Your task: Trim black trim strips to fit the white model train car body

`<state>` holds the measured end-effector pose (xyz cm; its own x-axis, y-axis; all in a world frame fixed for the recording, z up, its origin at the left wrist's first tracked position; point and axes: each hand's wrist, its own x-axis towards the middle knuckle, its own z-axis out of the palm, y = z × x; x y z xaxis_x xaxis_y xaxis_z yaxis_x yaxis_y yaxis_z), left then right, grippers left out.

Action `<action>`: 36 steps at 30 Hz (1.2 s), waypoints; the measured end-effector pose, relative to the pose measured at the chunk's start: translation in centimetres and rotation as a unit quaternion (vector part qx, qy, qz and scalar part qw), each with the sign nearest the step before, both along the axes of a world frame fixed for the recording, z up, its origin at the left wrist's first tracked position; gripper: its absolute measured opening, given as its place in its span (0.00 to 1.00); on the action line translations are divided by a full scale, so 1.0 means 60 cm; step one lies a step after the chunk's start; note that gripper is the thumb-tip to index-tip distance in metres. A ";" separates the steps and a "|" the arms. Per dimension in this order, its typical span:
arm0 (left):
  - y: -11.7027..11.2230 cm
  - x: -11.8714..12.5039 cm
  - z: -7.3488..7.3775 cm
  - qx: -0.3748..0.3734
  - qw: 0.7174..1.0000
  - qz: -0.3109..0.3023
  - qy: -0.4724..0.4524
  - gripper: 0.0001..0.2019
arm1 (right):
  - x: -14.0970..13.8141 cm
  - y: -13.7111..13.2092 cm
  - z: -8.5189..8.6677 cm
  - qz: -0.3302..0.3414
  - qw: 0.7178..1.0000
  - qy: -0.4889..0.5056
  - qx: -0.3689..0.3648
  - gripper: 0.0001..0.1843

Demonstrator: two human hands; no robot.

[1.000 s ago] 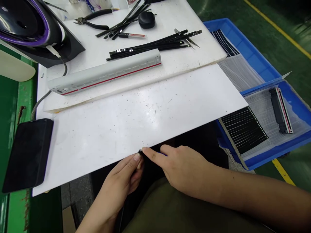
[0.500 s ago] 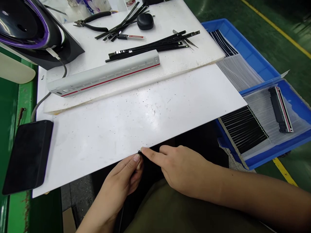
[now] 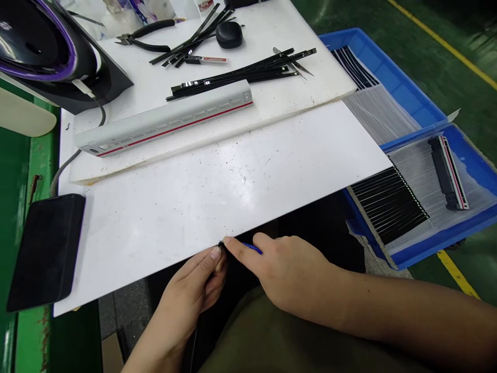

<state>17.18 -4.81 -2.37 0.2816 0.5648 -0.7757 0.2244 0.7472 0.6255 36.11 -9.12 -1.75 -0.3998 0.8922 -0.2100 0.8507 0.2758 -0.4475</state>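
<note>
Both my hands meet at the near edge of the white board [image 3: 217,186], over my lap. My left hand [image 3: 196,290] pinches a thin black strip [image 3: 222,243] whose tip shows at the board's edge; the rest runs down out of sight. My right hand [image 3: 287,272] is closed round a small blue-handled tool [image 3: 251,248], its forefinger stretched to the strip's tip. A grey model train shell [image 3: 163,124] with a red stripe lies farther back on a thicker white slab.
Black strips [image 3: 240,75], black pliers [image 3: 145,33], a black oval case [image 3: 229,33] and a red-and-black blade lie at the back. A black pad [image 3: 42,248] sits left, a purple-rimmed lamp [image 3: 42,46] top left. Blue trays [image 3: 411,98] on the right hold strips and a train part [image 3: 448,173].
My hands have stayed at the board's edge. A little more of the blue tool shows beside my right forefinger. The view has shifted slightly.
</note>
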 end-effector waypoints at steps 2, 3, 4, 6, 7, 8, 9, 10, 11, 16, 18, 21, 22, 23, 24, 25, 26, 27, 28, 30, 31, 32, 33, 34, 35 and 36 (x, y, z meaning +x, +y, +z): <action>0.000 -0.002 -0.002 0.007 1.000 -0.007 -0.001 0.20 | 0.000 -0.003 -0.003 -0.003 1.000 0.007 0.000 0.40; 0.000 -0.003 -0.004 0.011 1.000 -0.011 -0.001 0.20 | 0.000 -0.004 -0.004 -0.004 1.000 0.010 0.002 0.41; 0.000 -0.004 -0.005 0.016 1.000 -0.014 -0.001 0.20 | 0.001 -0.006 -0.004 -0.006 1.000 0.010 0.005 0.41; 0.000 -0.005 -0.006 0.023 1.000 -0.018 -0.002 0.20 | 0.001 -0.008 -0.003 -0.008 1.000 0.006 0.011 0.40; 0.000 -0.006 -0.006 0.025 1.000 -0.018 -0.003 0.20 | 0.001 -0.008 -0.002 -0.010 1.000 0.003 0.013 0.40; 0.000 -0.006 -0.006 0.026 0.999 -0.018 -0.004 0.20 | 0.001 -0.009 -0.003 -0.012 1.000 0.003 0.014 0.40; 0.001 -0.006 -0.006 0.025 1.000 -0.018 -0.004 0.20 | 0.002 -0.009 -0.004 -0.014 1.000 0.007 0.013 0.40; 0.001 -0.006 -0.005 0.024 1.000 -0.020 -0.004 0.20 | 0.003 -0.010 -0.006 -0.015 1.000 0.016 0.007 0.39; 0.002 -0.006 -0.004 0.023 1.000 -0.021 -0.004 0.20 | 0.005 -0.010 -0.009 -0.017 0.999 0.029 -0.002 0.39; 0.004 -0.009 -0.005 0.023 0.999 -0.022 0.001 0.21 | 0.013 -0.007 -0.022 -0.032 0.995 0.084 -0.034 0.37; 0.005 -0.013 -0.009 0.022 0.999 -0.025 -0.003 0.21 | 0.017 -0.004 -0.023 -0.026 0.995 0.091 -0.033 0.37; 0.009 -0.020 -0.017 0.013 0.999 -0.029 -0.016 0.21 | 0.022 0.003 -0.019 -0.009 0.995 0.088 -0.035 0.36; 0.010 -0.022 -0.019 0.008 0.999 -0.031 -0.018 0.22 | 0.023 0.005 -0.018 -0.005 0.996 0.086 -0.036 0.36; 0.011 -0.023 -0.021 0.003 0.999 -0.033 -0.017 0.22 | 0.024 0.008 -0.017 -0.002 0.996 0.084 -0.038 0.37; 0.012 -0.025 -0.023 -0.001 0.999 -0.035 -0.015 0.22 | 0.025 0.010 -0.015 0.000 0.996 0.083 -0.041 0.37; 0.013 -0.025 -0.023 -0.003 0.999 -0.037 -0.014 0.22 | 0.026 0.012 -0.014 0.002 0.996 0.084 -0.044 0.37; 0.013 -0.026 -0.024 -0.003 0.999 -0.039 -0.014 0.22 | 0.027 0.015 -0.013 0.005 0.995 0.084 -0.049 0.37; 0.013 -0.026 -0.023 -0.002 0.999 -0.041 -0.014 0.22 | 0.028 0.017 -0.012 0.009 0.995 0.084 -0.053 0.36; 0.013 -0.026 -0.023 -0.001 0.999 -0.042 -0.014 0.22 | 0.028 0.019 -0.011 0.014 0.995 0.085 -0.058 0.36; 0.013 -0.026 -0.022 0.001 0.999 -0.044 -0.010 0.23 | 0.031 0.023 -0.010 0.023 0.994 0.087 -0.062 0.36; 0.012 -0.026 -0.021 0.002 0.999 -0.044 -0.007 0.23 | 0.032 0.025 -0.010 0.026 0.994 0.088 -0.061 0.36; 0.012 -0.026 -0.021 0.002 0.999 -0.045 -0.003 0.23 | 0.033 0.026 -0.010 0.027 0.994 0.087 -0.056 0.36; 0.012 -0.026 -0.021 0.001 0.999 -0.045 -0.001 0.23 | 0.033 0.027 -0.010 0.029 0.995 0.087 -0.049 0.37; 0.012 -0.026 -0.021 0.000 0.999 -0.044 0.000 0.23 | 0.034 0.027 -0.011 0.030 0.995 0.085 -0.039 0.37; 0.012 -0.026 -0.022 0.000 0.999 -0.044 0.001 0.23 | 0.033 0.027 -0.010 0.032 0.996 0.081 -0.028 0.37; 0.012 -0.027 -0.023 0.000 0.999 -0.044 0.002 0.23 | 0.032 0.026 -0.010 0.033 0.997 0.073 -0.014 0.37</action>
<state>15.59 -4.11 -3.72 0.3273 0.5377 -0.7770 0.2915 0.7248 0.6243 38.04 -7.57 -2.35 -0.4860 0.8574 -0.1694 0.7561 0.3152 -0.5736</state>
